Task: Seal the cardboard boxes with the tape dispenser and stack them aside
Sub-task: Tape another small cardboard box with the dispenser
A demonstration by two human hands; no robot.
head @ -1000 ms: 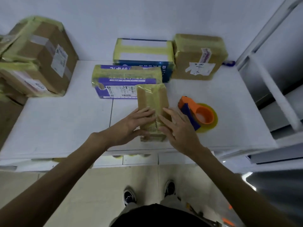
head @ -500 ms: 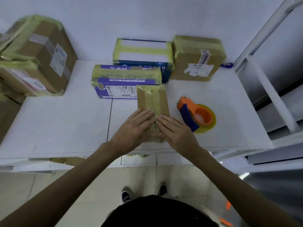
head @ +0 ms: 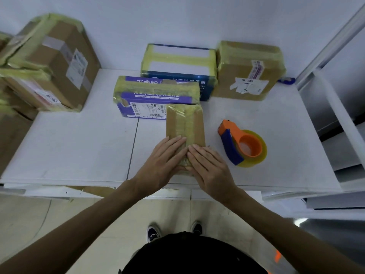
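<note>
A small, narrow cardboard box (head: pixel 185 123) lies lengthwise on the white table (head: pixel 79 147), with yellowish tape running down its middle seam. My left hand (head: pixel 164 161) and my right hand (head: pixel 209 167) lie flat on its near end, palms down, fingertips meeting over the taped seam. Neither hand grips anything. The near end of the box is hidden under them. The orange and blue tape dispenser (head: pixel 243 145), with its yellow roll, lies on the table just right of the box, apart from my right hand.
Behind the small box lie a taped purple box (head: pixel 156 95), a blue and white box (head: pixel 177 62) and a brown box (head: pixel 248 70) against the wall. Taped cardboard boxes (head: pixel 51 60) are stacked at the far left. A metal frame (head: pixel 335 46) borders the table's right side.
Both hands have slid toward me along the box's top to its near end and flattened. The box and the dispenser have stayed in place.
</note>
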